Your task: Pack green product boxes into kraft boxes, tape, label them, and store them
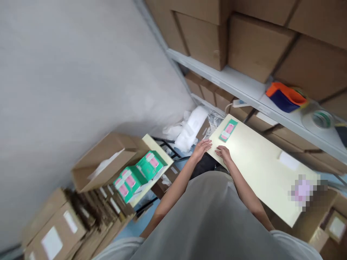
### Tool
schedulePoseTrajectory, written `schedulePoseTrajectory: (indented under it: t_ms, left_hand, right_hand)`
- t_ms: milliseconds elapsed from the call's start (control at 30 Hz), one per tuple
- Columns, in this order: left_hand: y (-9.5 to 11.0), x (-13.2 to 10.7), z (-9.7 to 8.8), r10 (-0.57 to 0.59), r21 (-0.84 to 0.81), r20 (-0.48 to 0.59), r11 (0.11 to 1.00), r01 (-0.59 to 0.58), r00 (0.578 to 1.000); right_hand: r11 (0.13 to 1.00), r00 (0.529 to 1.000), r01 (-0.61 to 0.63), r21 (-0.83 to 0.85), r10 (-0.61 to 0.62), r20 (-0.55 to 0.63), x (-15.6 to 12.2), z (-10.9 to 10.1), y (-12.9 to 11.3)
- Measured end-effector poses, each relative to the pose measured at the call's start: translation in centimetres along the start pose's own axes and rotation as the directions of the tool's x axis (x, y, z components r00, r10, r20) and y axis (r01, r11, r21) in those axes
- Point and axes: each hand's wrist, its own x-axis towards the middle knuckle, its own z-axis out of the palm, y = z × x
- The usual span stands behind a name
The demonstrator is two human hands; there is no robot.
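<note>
My left hand [201, 150] is at the left end of the cream table [260, 162], its fingers stretched out and holding nothing. Close by on the right, my right hand [224, 154] reaches over the table's near edge, with fingers loosely extended and no object in them. Just beyond both hands, a flat green and pink package [228, 130] with a whitish label lies on the tabletop. Neither hand touches it. Off to the left, stacks of similar green and pink packages [129, 183] rest on a smaller side table [145, 187].
An open cardboard box [104, 162] stands beside the stacks, with flattened cartons [105, 206] below. Metal shelving [233, 83] behind the table carries brown boxes, an orange and blue item [286, 96] and tape [322, 119]. White wrapping [192, 128] lies by the wall.
</note>
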Motion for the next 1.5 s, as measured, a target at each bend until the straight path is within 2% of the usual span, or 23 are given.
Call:
schedulePoseTrajectory:
  t_ms: [100, 200, 333, 433, 533, 667, 700, 767, 833, 900, 1033, 1133, 1233, 1367, 1433, 1500]
  left_hand:
    - [0.0, -4.9, -4.5, 0.061, -0.089, -0.139, 0.993, -0.074, 0.988]
    - [0.1, -9.8, -9.3, 0.105, -0.2, -0.339, 0.963, -0.18, 0.935]
    - [0.3, -16.0, -15.6, 0.119, -0.31, -0.578, 0.883, -0.353, 0.807]
    - [0.6, -20.3, -20.6, 0.113, -0.348, -0.699, 0.809, -0.474, 0.706]
    - [1.0, -24.5, -26.4, 0.089, -0.361, -0.807, 0.708, -0.607, 0.584]
    - [0.3, -29.9, -35.2, 0.117, -0.309, -0.89, 0.556, -0.772, 0.44]
    - [-0.2, -31.2, -37.4, 0.125, -0.292, -0.903, 0.523, -0.801, 0.411]
    - [-1.5, -33.6, -41.3, 0.122, -0.272, -0.922, 0.472, -0.839, 0.368]
    - [-3.0, -35.9, -44.6, 0.101, -0.281, -0.927, 0.447, -0.849, 0.36]
    - [-4.5, -37.9, -47.2, 0.076, -0.313, -0.921, 0.442, -0.841, 0.382]
    - [-6.7, -41.2, -50.4, 0.063, -0.374, -0.896, 0.426, -0.824, 0.44]
    - [-7.8, -42.9, -51.6, 0.075, -0.398, -0.886, 0.384, -0.833, 0.458]
    - [-8.5, -43.9, -52.3, 0.076, -0.423, -0.875, 0.36, -0.832, 0.478]
    - [-9.0, -44.6, -53.2, 0.086, -0.453, -0.855, 0.357, -0.817, 0.512]
    - [-9.0, -44.7, -53.7, 0.083, -0.467, -0.846, 0.359, -0.808, 0.526]
    - [-8.7, -44.7, -54.3, 0.071, -0.485, -0.839, 0.351, -0.801, 0.54]
  right_hand:
    - [0.994, 0.986, -0.036, -0.1, 0.051, 0.159, -1.4, 3.5, 1.7]
    - [0.971, 0.941, -0.059, -0.231, 0.132, 0.313, -2.8, 7.2, 3.6]
    - [0.936, 0.873, -0.035, -0.35, 0.199, 0.445, -4.8, 11.0, 5.8]
    - [0.91, 0.837, 0.021, -0.414, 0.21, 0.505, -6.4, 13.6, 7.2]
    - [0.869, 0.797, 0.11, -0.482, 0.213, 0.566, -8.3, 17.2, 9.0]
    - [0.801, 0.748, 0.208, -0.562, 0.24, 0.619, -12.7, 24.9, 13.4]
    - [0.778, 0.728, 0.233, -0.584, 0.258, 0.635, -14.1, 27.2, 15.0]
    - [0.73, 0.658, 0.303, -0.613, 0.305, 0.688, -17.4, 31.8, 18.6]
    - [0.694, 0.58, 0.364, -0.621, 0.353, 0.734, -20.7, 36.0, 22.7]
    - [0.669, 0.538, 0.388, -0.634, 0.394, 0.745, -23.7, 39.9, 26.9]
    - [0.625, 0.546, 0.394, -0.674, 0.43, 0.719, -28.1, 46.2, 33.7]
    - [0.604, 0.578, 0.394, -0.693, 0.424, 0.697, -30.2, 49.5, 36.8]
    - [0.575, 0.624, 0.388, -0.72, 0.412, 0.664, -31.8, 51.3, 38.6]
    - [0.56, 0.656, 0.422, -0.713, 0.353, 0.666, -33.3, 51.7, 39.5]
    - [0.566, 0.653, 0.453, -0.689, 0.315, 0.688, -34.0, 51.7, 39.5]
    - [0.577, 0.629, 0.487, -0.656, 0.29, 0.721, -34.8, 51.9, 39.2]
